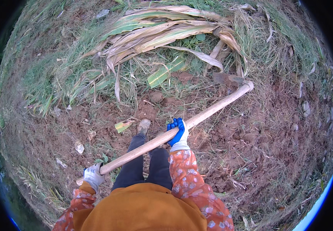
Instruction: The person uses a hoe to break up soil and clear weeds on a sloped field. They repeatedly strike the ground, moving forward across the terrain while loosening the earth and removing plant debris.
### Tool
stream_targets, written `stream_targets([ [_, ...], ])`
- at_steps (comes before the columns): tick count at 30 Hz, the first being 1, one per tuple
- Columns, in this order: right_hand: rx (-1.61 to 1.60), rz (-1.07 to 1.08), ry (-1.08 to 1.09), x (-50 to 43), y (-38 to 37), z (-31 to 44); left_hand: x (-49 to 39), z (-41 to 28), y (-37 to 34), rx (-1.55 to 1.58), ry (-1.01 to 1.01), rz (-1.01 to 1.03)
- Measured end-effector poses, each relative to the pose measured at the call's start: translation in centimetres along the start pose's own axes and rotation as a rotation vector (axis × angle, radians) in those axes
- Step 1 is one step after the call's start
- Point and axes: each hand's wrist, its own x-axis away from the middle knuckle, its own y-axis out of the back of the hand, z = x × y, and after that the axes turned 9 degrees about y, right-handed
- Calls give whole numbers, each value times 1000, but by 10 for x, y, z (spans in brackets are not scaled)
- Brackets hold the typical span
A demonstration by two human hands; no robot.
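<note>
A hoe with a long wooden handle (143, 148) runs slantwise across my front, from low left to upper right. Near its butt end, my left hand (93, 175) grips it in a white work glove that bears writing. My right hand (179, 133), gloved in white with blue-coated fingers, is closed around the middle of the handle. At the far end the metal hoe blade (228, 79) reaches the grass and soil beside a bent clump of dry maize stalks and leaves (166, 34). Whether the blade is sunk into the soil I cannot tell.
Reddish loose soil (235, 135) lies to the right and around my shoe (144, 124). Cut grass (54, 72) covers the ground ahead and left. Several pale stones, one a whitish rock (79, 147), lie at left. A green leaf piece (166, 72) rests ahead.
</note>
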Motion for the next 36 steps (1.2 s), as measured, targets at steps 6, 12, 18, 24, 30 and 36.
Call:
stream_targets([
  [6,27,54,5,-77,-23,-8,14,-65,18,84,125,38],
  [12,53,-91,-333,13,29,-121,103,23,15,-81,344,408],
  [18,-64,-87,-430,64,58,-167,129,81,30,-151,220,31],
  [24,117,-104,-310,59,38,-106,100,51,25,39,135,55],
  [30,107,-11,-249,75,18,-60,110,45,10,127,158,74],
  [36,46,147,-533,117,17,-139,175,150,-28,90,477,355],
])
